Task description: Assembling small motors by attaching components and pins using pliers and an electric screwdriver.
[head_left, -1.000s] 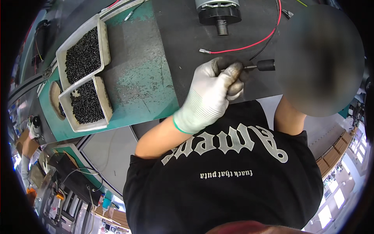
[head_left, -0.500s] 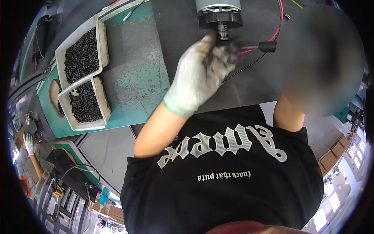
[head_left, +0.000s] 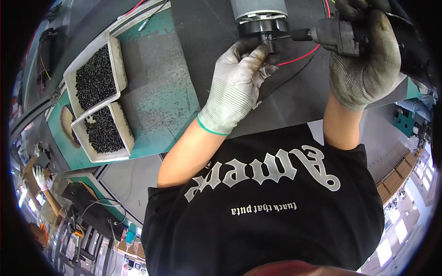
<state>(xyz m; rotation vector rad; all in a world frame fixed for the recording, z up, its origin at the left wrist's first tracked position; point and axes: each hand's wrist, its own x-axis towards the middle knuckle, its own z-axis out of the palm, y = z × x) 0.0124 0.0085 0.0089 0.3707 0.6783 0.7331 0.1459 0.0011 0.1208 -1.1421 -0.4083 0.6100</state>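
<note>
A grey cylindrical motor [head_left: 260,8] lies at the top centre, with a black collar [head_left: 262,27] and a threaded shaft [head_left: 269,44] pointing toward me. My left hand [head_left: 237,80], in a white glove with dark-stained fingertips, is closed around the shaft just below the collar. In my gloved right hand [head_left: 366,76] is a black power screwdriver [head_left: 338,39], gripped from the side. Its thin bit points left and reaches the shaft beside the collar; whether it engages a screw there cannot be made out.
Two white bins [head_left: 120,73] on the left hold many small black screw-like parts, with a round tray [head_left: 66,124] beside them. A red wire [head_left: 299,58] and a black one trail past the motor. At far left shows another person's gloved hand [head_left: 39,177].
The screwdriver tip has moved up and to the left, from beside my left hand to the motor's shaft. My left hand has settled on the shaft from a blurred motion.
</note>
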